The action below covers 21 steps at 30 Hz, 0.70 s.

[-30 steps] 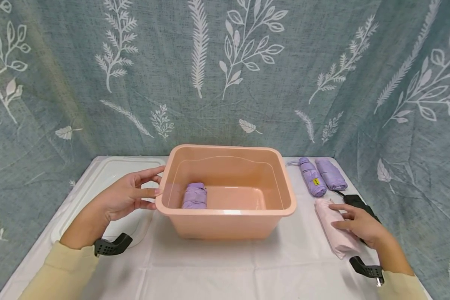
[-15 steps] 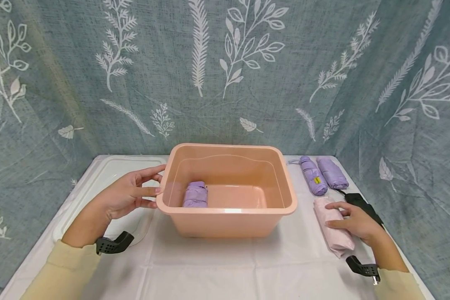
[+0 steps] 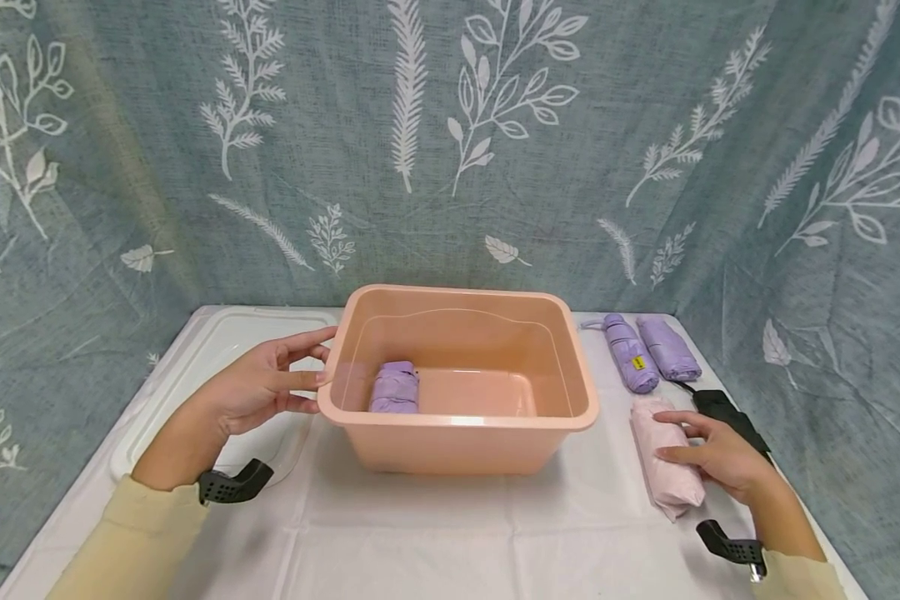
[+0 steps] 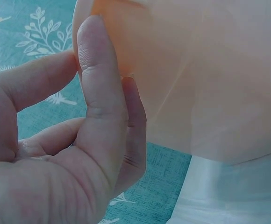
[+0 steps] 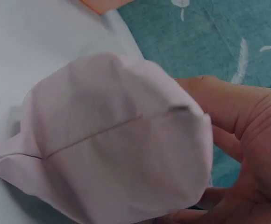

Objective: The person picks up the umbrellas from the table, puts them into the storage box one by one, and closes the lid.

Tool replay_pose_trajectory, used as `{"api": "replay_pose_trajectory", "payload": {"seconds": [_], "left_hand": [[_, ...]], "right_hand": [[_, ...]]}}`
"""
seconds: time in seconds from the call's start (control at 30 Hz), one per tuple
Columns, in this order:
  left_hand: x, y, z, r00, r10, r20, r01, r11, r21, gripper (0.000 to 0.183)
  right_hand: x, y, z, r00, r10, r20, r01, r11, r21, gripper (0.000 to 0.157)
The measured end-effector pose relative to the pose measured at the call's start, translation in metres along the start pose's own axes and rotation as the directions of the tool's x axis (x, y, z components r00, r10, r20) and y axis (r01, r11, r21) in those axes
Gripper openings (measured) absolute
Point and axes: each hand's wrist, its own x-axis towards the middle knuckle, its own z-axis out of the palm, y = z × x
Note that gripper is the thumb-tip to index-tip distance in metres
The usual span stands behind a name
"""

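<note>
My left hand (image 3: 258, 387) pinches the left rim of a peach plastic tub (image 3: 450, 450); in the left wrist view, the thumb and fingers (image 4: 98, 70) meet at the tub's edge. Inside the tub, toward its left end, sits a rolled purple umbrella (image 3: 395, 390). On the right, my right hand (image 3: 720, 454) grips a pink folded umbrella in a fabric sleeve (image 3: 663, 467) from above and its right side. The right wrist view shows the seamed near end of that pink sleeve (image 5: 121, 140) large, with the hand (image 5: 252, 135) behind it on the right.
A white lid (image 3: 228, 333) lies left of the tub, partly under the left arm. Two purple umbrellas (image 3: 632, 354) (image 3: 669, 348) lie at the back right, one with a yellow tag. A black folded umbrella (image 3: 727, 417) lies behind the right hand. Patterned curtain (image 3: 450, 208) surrounds the white-covered table.
My right hand has closed in on the pink umbrella, which has rolled and shifted slightly left under it. The left hand stays on the tub's rim; the view has shifted a little.
</note>
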Motion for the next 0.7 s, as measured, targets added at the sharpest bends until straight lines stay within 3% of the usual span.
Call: {"api": "replay_pose_trajectory", "payload": {"seconds": [0.27,0.4,0.57,0.7], "left_hand": [[-0.001,0.000,0.001,1.000,0.006,-0.007,-0.006,1.000,-0.010,0.078],[-0.001,-0.001,0.002,1.000,0.001,-0.014,-0.001,1.000,-0.004,0.078],[-0.001,-0.002,0.001,1.000,0.005,-0.018,-0.005,1.000,-0.004,0.078],[-0.001,-0.003,0.001,1.000,0.014,-0.018,-0.014,1.000,-0.006,0.078]], "right_hand": [[0.000,-0.002,0.009,1.000,-0.012,-0.028,0.013,0.999,0.035,0.077],[-0.002,-0.010,0.012,0.995,-0.100,-0.026,0.102,0.988,0.117,0.069],[-0.011,-0.034,0.014,0.981,-0.195,-0.018,0.195,0.963,0.185,0.060],[-0.017,-0.054,0.014,0.962,-0.273,0.012,0.260,0.928,0.268,0.056]]}}
